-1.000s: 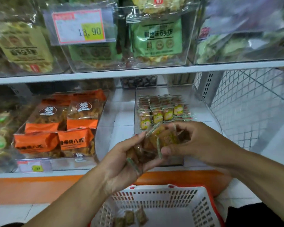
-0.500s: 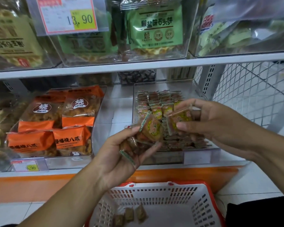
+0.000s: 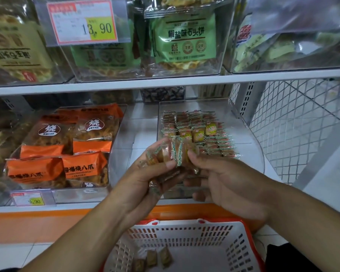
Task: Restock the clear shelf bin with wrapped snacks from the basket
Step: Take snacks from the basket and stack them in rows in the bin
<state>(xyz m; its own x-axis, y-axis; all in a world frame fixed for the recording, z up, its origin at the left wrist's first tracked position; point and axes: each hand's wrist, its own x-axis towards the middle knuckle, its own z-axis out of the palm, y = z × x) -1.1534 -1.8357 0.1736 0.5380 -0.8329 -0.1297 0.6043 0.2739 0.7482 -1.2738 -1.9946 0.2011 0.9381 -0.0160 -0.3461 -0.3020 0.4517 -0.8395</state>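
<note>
The wrapped snacks [image 3: 173, 154] look light and a little slippery: small square packets in clear crinkly film with green-and-white zigzag sealed ends, a brownish biscuit showing through, some with a yellow-green label. They would likely slide against each other in a bunch, so the safest hold is probably across the flat faces or by pinching a sealed end, not squeezing the brittle-looking middle.

The left hand [image 3: 145, 179] is cupped around a loose stack of these packets, fingers curled under them. The right hand [image 3: 220, 183] is closed in a pinch on one or two packets at the edge of that stack, thumb on top. Both hands hover just in front of the clear bin [image 3: 243, 138] on the lower shelf, where more packets stand in neat rows toward the back. A few packets remain in the basket [image 3: 185, 232] below.
</note>
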